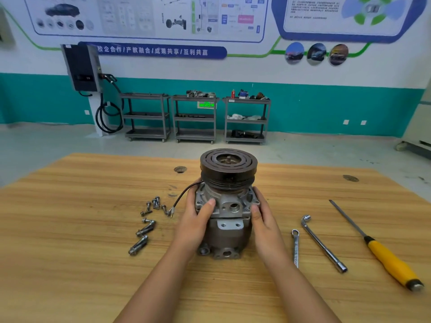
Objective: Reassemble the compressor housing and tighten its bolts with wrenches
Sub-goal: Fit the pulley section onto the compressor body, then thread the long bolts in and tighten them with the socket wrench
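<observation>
Head view, frame centre: my left hand and right hand grip the compressor housing, fingers curled round its flange; bolts lie left of it.

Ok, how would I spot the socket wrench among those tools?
On the wooden table, look right of the compressor, where three tools lie. The L-shaped socket wrench is the middle one: a chrome bar with a bent end, unlike the short flat spanner and yellow-handled screwdriver.

Wooden table, upright compressor, loose bolts left, spanner, socket wrench, yellow screwdriver right
</observation>
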A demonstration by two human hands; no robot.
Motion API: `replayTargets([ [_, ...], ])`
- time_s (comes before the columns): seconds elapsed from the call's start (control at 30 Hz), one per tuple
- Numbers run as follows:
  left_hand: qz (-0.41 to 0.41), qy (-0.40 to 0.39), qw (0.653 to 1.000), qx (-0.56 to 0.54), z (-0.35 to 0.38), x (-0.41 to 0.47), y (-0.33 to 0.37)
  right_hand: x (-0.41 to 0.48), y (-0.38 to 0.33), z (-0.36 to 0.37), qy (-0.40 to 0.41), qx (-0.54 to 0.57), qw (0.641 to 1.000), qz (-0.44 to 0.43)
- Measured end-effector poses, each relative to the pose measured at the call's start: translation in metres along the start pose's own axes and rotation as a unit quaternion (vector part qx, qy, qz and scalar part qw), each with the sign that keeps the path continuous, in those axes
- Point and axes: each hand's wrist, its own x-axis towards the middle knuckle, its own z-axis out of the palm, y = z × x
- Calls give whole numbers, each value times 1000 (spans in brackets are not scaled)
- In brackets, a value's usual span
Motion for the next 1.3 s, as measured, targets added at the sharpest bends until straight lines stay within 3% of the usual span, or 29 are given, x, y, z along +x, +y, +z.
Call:
replayTargets([
  [0.3,-26,46,999,-2,4,-17,11,-6,-8,7,17,14,1000,2],
  [0.63,-3,-28,1000,-1,-15,-59,5,-22,-20,7,-9,29,999,26],
  [0.77,-18,9,995,94,-29,-52,8,-25,-18,6,0,12,1000,20],
  [0.87,-4,58,951,304,-56,-34,5,-25,-18,6,-6,15,999,31],
  [1.03,-51,165,904,392,-100,1,-4,-26,-16,10,-11,38,999,25],
  [1.17,-86,115,877,459,-107,22,-18,-27,-14,12,-8,45,999,28],
  [1.3,-55,103,850,513,-93,41,-16,-27,-14,10,-9,36,999,35],
])
